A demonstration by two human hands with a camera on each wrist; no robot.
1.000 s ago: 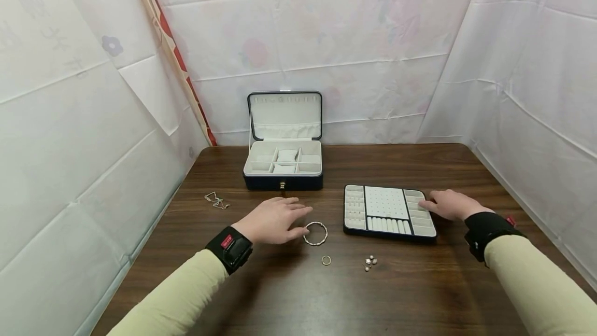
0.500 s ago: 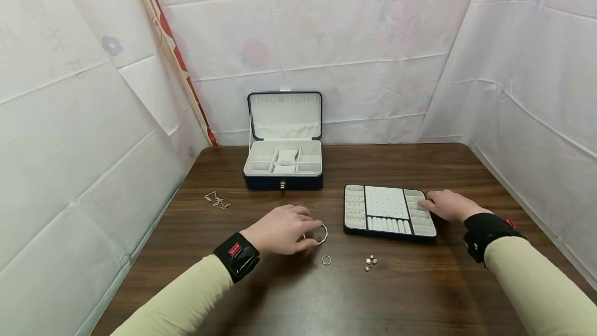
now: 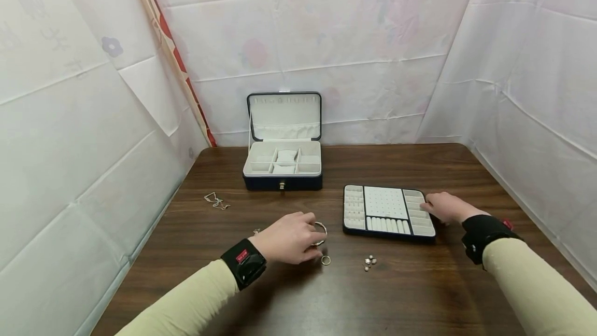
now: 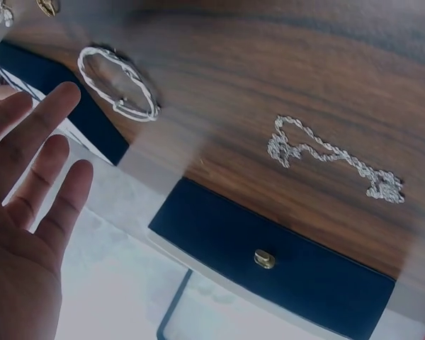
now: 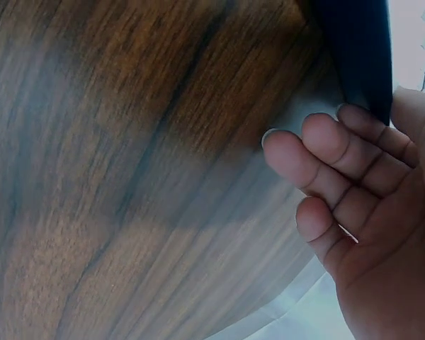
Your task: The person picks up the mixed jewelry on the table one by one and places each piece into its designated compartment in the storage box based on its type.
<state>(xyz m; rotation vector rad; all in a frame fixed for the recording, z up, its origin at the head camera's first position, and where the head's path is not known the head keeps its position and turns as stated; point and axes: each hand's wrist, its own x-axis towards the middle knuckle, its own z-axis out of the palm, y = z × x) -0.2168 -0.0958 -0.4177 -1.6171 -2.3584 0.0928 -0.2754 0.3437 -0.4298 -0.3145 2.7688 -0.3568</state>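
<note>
My left hand (image 3: 295,238), fingers loosely bent and spread, hovers above the table over the silver bracelet (image 4: 120,83), apart from it in the left wrist view. Just past its thumb lies a gold ring (image 3: 326,260). A silver chain necklace (image 4: 333,156) lies beneath this hand, mostly hidden in the head view. My right hand (image 3: 449,208) holds the right edge of a dark blue jewelry tray (image 3: 386,203), thumb over the rim, index finger against the side. Its other fingers are curled in the right wrist view (image 5: 368,184). Small pearly earrings (image 3: 370,262) lie in front of the tray.
A dark blue jewelry box (image 3: 282,183) with its lid (image 3: 284,115) raised stands at the back, its compartments and white cushions showing. Another thin chain (image 3: 216,201) lies on the left of the wooden table (image 3: 354,299). White sheets (image 3: 364,56) surround the table.
My left hand has moved right and toward the near side, over the bracelet and up to the ring. Part of a chain now shows behind its wrist. My right hand stays at the tray.
</note>
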